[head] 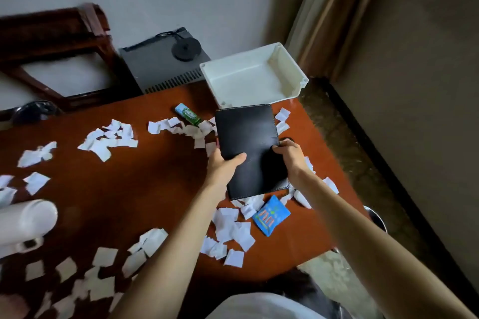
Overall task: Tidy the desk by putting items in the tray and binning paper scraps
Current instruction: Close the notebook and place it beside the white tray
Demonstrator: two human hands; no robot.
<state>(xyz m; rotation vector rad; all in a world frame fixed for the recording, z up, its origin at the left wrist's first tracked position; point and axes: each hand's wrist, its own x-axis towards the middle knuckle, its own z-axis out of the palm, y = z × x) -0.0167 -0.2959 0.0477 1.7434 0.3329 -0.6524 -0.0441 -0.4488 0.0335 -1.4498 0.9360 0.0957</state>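
My left hand (225, 163) and right hand (290, 155) grip black notebook (250, 147) above worktop (134, 189) | white tray (293, 59) just beyond | paper scraps (108, 138) all round

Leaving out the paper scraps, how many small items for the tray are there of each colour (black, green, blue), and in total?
Black: 1, notebook
Green: 1, pack
Blue: 1, packet
Total: 3

I see a glossy reddish wooden desk (108, 189), matt white paper scraps (108, 138), a smooth white plastic tray (290, 59) and a black, stitched, leather-like notebook (248, 137).
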